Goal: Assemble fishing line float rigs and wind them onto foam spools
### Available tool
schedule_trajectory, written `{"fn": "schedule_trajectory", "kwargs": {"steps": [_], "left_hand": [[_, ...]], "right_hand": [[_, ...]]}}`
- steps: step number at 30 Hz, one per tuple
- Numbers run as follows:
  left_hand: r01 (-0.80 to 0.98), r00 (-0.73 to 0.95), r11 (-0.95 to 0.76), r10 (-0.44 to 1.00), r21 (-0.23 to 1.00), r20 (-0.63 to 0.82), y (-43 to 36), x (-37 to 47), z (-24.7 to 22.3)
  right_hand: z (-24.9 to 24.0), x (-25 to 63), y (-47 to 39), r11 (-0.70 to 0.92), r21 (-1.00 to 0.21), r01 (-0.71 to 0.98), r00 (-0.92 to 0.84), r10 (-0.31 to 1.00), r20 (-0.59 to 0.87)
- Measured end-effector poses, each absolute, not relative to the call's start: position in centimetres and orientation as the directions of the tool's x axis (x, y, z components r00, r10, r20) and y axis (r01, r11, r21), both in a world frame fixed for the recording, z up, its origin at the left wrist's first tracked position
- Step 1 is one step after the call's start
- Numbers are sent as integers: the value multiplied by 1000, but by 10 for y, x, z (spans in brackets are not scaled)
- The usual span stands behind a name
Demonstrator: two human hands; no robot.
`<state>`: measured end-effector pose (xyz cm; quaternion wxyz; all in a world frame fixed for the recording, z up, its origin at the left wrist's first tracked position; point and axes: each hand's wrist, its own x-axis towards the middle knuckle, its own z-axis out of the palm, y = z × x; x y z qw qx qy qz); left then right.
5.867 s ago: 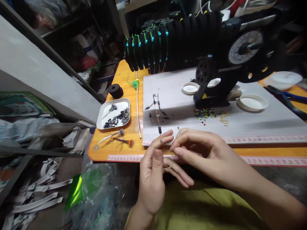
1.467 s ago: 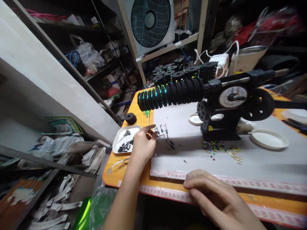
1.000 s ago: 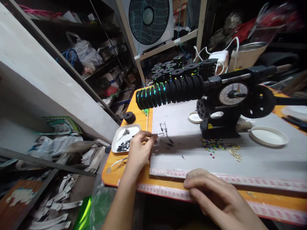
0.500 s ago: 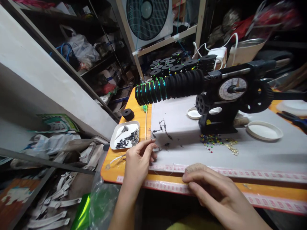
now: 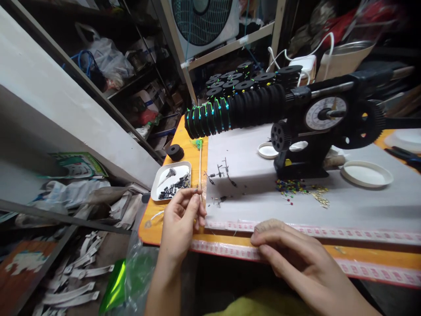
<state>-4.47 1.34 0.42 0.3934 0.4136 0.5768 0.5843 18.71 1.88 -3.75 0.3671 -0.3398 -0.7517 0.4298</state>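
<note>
At the front left of the orange wooden table, your left hand is pinching a small, thin, dark piece between thumb and forefinger, just in front of a shallow white rounded tray that is holding short black cylindrical pieces. Your right hand is hanging near the front edge of the pale grey flat board, its thumb and forefinger bending close together; I cannot tell whether they are gripping anything. Beyond your hands, thin dark jointed pieces are lying on the board, left of a heap of small multicoloured pieces.
</note>
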Motion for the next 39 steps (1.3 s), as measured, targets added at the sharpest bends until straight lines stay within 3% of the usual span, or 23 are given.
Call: {"fn": "schedule_trajectory", "kwargs": {"steps": [5,8,15,21,28,31,33,35,36,39], "left_hand": [[-37,-341,-52,939,998,36,9,-43,2],[-83,-338,-81,940,993,48,4,-42,4],[-202,-319,-132,946,970,62,-1,-41,13],[-274,-359,-229,926,934,121,-7,-46,22],[-522,-76,-28,997,852,-14,-14,-43,20],[-573,41,69,998,817,-55,-17,-33,6],[-590,116,138,990,796,-86,-21,-25,-5],[-607,165,178,982,774,-97,-24,-16,-14],[-614,181,189,979,767,-96,-27,-11,-18],[-619,193,211,975,756,-114,-35,-1,-27]], "right_hand": [[-31,178,25,516,-823,239,-453,809,375],[-20,164,38,621,-732,279,-512,741,434],[-10,115,64,708,-631,318,-705,621,342],[-22,116,67,715,-558,421,-644,669,372],[-23,146,66,722,-388,573,-585,692,423],[-12,153,57,721,-469,511,-491,692,529],[-3,155,49,634,-687,356,-449,761,469],[4,153,45,351,-924,151,-508,830,232],[6,152,44,149,-987,55,-566,819,92],[6,147,46,-323,-936,-142,-728,674,-122]]}}
